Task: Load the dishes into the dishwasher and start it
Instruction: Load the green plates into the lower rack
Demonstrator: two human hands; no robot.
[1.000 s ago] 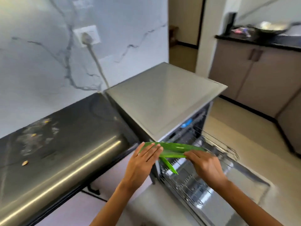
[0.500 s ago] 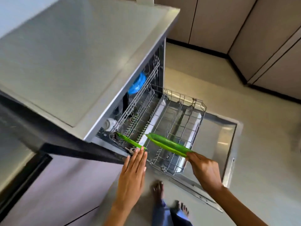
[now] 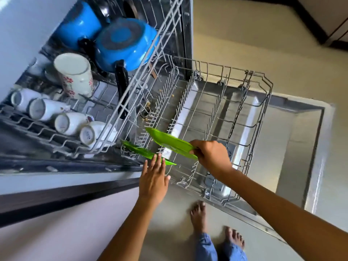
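Observation:
The dishwasher stands open with its door folded down and the lower wire rack pulled out over it. My right hand grips a green plate by its rim, tilted above the rack's tines. A second green plate stands on edge at the rack's near left corner. My left hand is flat, its fingertips resting on that plate's edge. The upper rack holds two blue pots, a flowered mug and several white cups.
Food crumbs lie on the dishwasher floor under the tines. My bare feet stand on the beige floor just before the open door. A dark counter edge runs along the left. Cabinet bases sit at the far right.
The view has tilted down and moved closer to the dishwasher. The two plates came apart: one now stands in the lower rack, the other went down toward the tines in my right hand.

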